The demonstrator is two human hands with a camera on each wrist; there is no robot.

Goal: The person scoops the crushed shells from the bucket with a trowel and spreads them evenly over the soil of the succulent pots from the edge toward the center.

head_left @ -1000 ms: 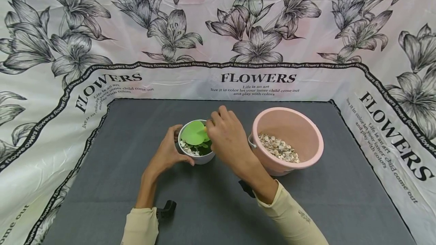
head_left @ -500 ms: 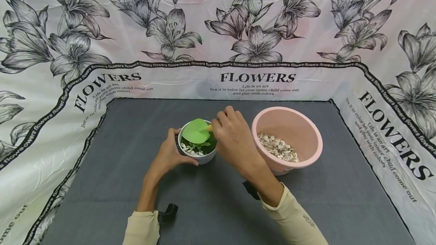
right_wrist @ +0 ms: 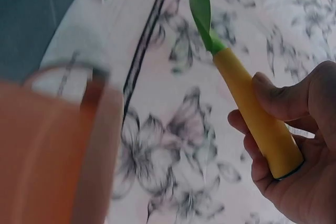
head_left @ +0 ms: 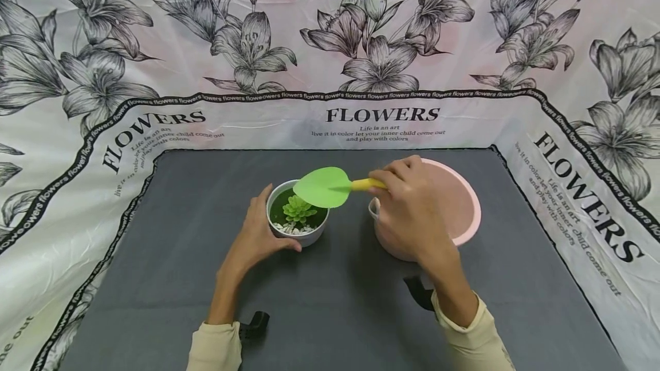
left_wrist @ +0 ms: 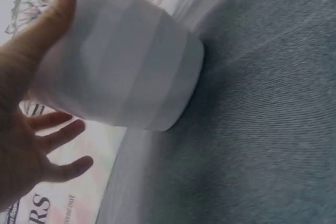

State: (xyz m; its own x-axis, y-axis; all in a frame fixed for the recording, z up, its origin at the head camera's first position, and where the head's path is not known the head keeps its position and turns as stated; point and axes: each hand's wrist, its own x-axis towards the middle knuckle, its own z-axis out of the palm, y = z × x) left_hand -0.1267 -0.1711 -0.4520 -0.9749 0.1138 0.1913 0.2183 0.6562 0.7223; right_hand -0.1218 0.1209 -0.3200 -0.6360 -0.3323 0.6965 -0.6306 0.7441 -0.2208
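My left hand (head_left: 258,239) holds a small white pot (left_wrist: 126,61) by its side, the thumb along the near side; in the left wrist view several fingertips stand spread off the wall. Inside the pot are a green succulent (head_left: 297,209) and white pebbles (head_left: 290,228). My right hand (head_left: 412,210) grips the yellow handle (right_wrist: 252,108) of a toy trowel with a green blade (head_left: 322,186). That blade overlaps the pot's right rim in the head view, and no pebbles show on it. Beneath the right hand stands a pink bucket (head_left: 461,199), partly hidden by it.
A grey cloth (head_left: 206,188) covers the work surface, the pot left of the bucket. Behind and at both sides rises a white sheet (head_left: 278,130) printed with flowers and lettering. The bucket's handle (right_wrist: 63,66) sticks out at its side.
The right hand has lifted the trowel off the pot and moved right, over the bucket, levelling the blade. The succulent has come into view. The left hand stays at the pot.
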